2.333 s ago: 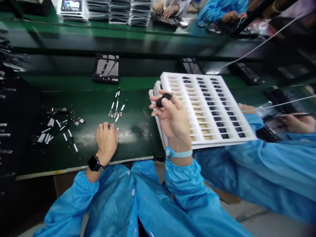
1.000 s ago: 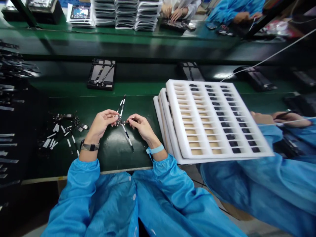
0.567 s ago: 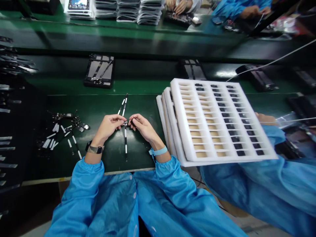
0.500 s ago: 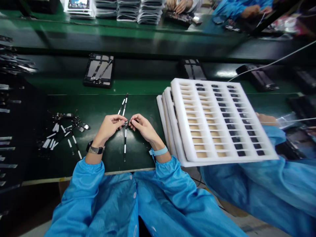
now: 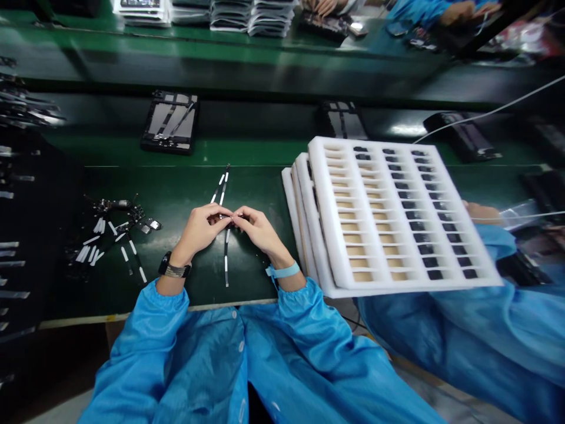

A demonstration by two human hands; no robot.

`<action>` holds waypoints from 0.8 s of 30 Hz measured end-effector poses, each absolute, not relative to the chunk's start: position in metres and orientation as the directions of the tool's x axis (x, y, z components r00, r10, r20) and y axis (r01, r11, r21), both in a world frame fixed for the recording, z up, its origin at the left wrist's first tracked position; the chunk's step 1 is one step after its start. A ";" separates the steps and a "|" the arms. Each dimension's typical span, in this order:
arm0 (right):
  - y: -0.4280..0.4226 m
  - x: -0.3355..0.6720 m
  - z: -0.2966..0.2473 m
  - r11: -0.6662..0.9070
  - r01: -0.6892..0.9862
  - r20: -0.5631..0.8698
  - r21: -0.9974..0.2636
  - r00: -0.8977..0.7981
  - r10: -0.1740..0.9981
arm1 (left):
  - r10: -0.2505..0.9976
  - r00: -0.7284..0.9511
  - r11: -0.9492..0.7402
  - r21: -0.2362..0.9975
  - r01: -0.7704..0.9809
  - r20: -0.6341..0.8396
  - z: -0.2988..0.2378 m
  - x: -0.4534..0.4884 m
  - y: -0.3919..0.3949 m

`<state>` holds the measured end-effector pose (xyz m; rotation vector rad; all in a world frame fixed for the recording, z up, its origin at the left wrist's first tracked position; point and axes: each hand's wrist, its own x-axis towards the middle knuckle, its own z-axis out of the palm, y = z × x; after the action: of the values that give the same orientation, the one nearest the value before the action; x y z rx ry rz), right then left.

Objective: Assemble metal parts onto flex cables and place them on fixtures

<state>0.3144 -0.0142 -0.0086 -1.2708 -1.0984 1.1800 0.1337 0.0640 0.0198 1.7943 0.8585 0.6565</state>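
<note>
Fingertips pinching together over the strip's middle joint

The person's left hand (image 5: 198, 231) and right hand (image 5: 261, 231) are drawing in at the middle of the green surface (image 5: 251, 288). Where a narrow gap was showing between them half a second earlier, the fingers (image 5: 222, 214) of both hands are now coming together, clamping on the centre of a slim black strip with white tabs (image 5: 226, 260). The fingers hide the exact spot they are pinching.

The strip is lying flat on the surface and running from near to far, with a forked end (image 5: 222, 185) pointing away from the person. Its near length is staying straight below the hands. A black wristwatch (image 5: 174, 268) is sitting on the left wrist and a pale blue strap (image 5: 282, 271) on the right.

A tangled pile of similar strips and small parts (image 5: 115, 227) is lying to the left, well apart from the hands. To the right, a stack of white foam trays (image 5: 322, 218) with rows of small black pieces is resting just beside the right hand's side. A co-worker's hand (image 5: 481, 212) is showing beyond the stack's right edge, and another black-framed tray (image 5: 170, 122) is sitting on the far side.
</note>
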 end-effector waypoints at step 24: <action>-0.018 0.314 -0.011 0.130 0.324 0.139 -0.937 0.006 0.990 | 0.727 0.641 0.048 0.949 0.311 -0.247 0.017 0.130 0.068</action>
<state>0.3145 -0.0178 -0.0114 -1.3511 -1.4842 0.9112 0.1305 0.0675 0.0169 1.5432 0.8960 0.3925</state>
